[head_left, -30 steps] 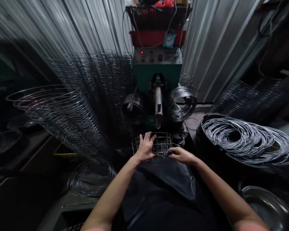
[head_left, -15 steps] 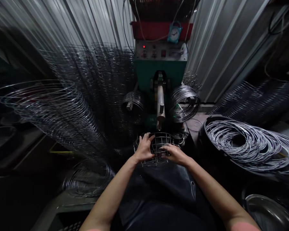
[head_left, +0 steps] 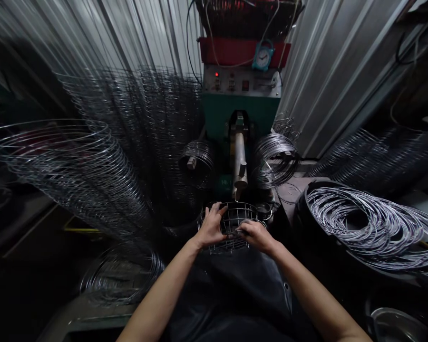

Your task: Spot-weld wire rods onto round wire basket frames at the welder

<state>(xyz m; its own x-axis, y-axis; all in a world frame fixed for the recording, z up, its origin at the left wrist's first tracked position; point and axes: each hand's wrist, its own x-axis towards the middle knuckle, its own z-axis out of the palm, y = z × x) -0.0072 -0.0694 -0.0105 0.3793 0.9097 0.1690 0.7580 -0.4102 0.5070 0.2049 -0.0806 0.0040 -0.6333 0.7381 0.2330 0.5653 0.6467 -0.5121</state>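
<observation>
A round wire basket of metal grid is in front of my dark apron, just below the machine's metal arm. My left hand grips its left side, with fingers over the upper rim and the thumb stretched toward the middle. On the right, my right hand is closed, its curled fingertips pinched at the basket's near wires, close to the left thumb. Whether a small piece sits between those fingertips is hidden. Just behind the basket's right side lies a small metal ring.
The green machine carries a lit red lamp and a blue clock. Wire coils flank its arm. Tall stacks of wire rings lean at left. A black tub of wire hoops stands at right.
My right hand's fingers have curled in from a more stretched pose and pinch at the basket. The left hand keeps its hold. The whole view has shifted slightly.
</observation>
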